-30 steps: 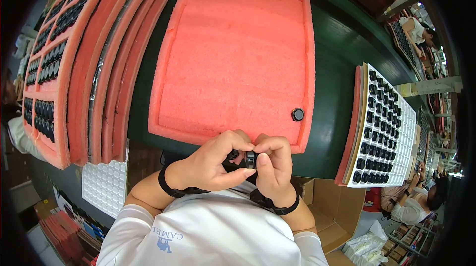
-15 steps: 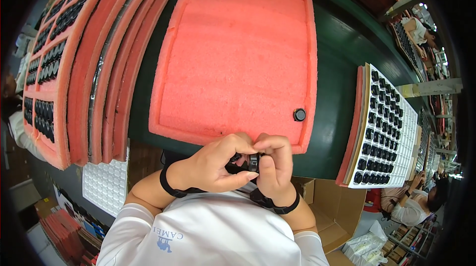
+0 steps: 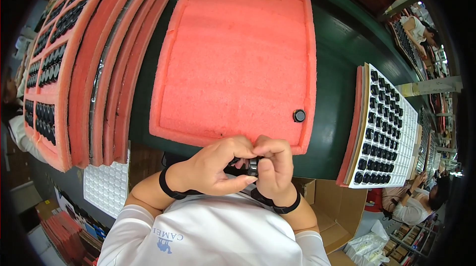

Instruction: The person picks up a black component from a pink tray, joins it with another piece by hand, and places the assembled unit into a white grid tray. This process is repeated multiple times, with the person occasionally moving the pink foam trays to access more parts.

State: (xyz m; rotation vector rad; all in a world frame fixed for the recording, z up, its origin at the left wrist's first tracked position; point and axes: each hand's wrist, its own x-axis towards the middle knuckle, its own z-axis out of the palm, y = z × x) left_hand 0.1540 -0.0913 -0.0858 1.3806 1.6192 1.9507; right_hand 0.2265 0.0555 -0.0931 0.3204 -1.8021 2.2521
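Note:
In front of my body, both hands meet over a small black cylindrical part [image 3: 253, 167] with a shiny ringed side. My right hand [image 3: 277, 169] pinches it between thumb and bent fingers. My left hand [image 3: 215, 164] curls around its other side, thumb tip at its lower edge and fingers partly hidden. More black shows inside the left palm, too covered to make out. Just beyond my hands lies a shallow pink foam tray [image 3: 233, 68]. One black round part [image 3: 299, 115] stands in its near right corner, apart from my hands.
Tall stacked pink foam trays [image 3: 106, 78] with black parts rise at left. To the right leans a white blister tray [image 3: 404, 132] partly filled with black parts. A cardboard box [image 3: 334, 206] stands below right. Co-workers sit farther right, beyond the green table [image 3: 332, 92].
My left thumb and fingers have shifted slightly on the black part, and the gap between them looks a little wider. The right hand keeps its pinch; the tray and the part in it stay put.

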